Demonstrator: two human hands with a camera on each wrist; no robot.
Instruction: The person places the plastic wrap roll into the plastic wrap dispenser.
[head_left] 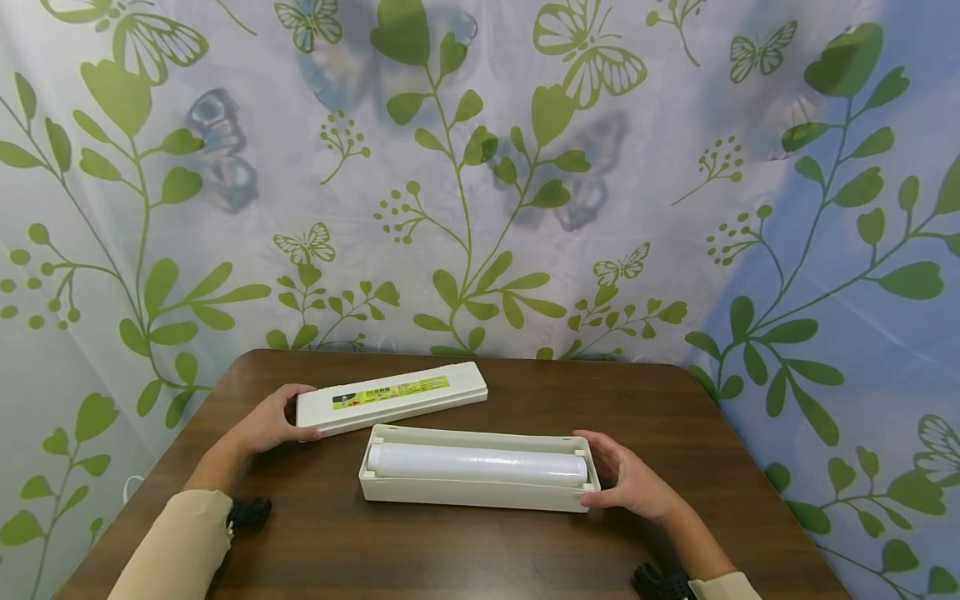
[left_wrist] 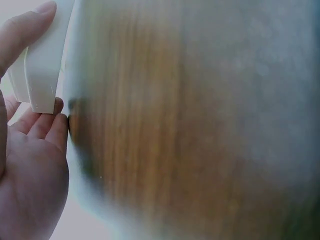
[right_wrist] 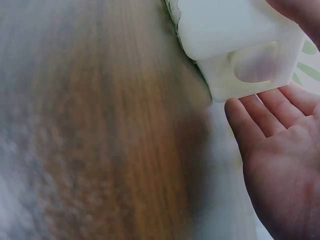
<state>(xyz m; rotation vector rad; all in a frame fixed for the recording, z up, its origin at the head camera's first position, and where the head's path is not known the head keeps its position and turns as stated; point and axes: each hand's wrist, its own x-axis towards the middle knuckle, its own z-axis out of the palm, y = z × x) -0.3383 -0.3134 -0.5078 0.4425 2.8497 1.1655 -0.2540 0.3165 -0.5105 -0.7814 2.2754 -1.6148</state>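
A long white lid point(head_left: 397, 403) with a yellow-green label lies slantwise at the back left of the table. My left hand point(head_left: 273, 419) grips its left end, and in the left wrist view the thumb is on one side of the lid point(left_wrist: 47, 70) with fingers on the other. In front of it and to the right stands an uncovered white box point(head_left: 472, 492), a shiny roll of cling film point(head_left: 480, 464) lying lengthwise inside. My right hand point(head_left: 633, 482) holds the right end of this box between thumb and fingers. The right wrist view shows an oval opening in the box end point(right_wrist: 210, 75).
Both things are on a dark brown wooden table point(head_left: 420, 550). Behind and beside it hangs a curtain point(head_left: 495, 225) with green leaves and butterflies. A black band point(head_left: 249, 512) is on the left wrist, and another black band point(head_left: 660, 583) on the right.
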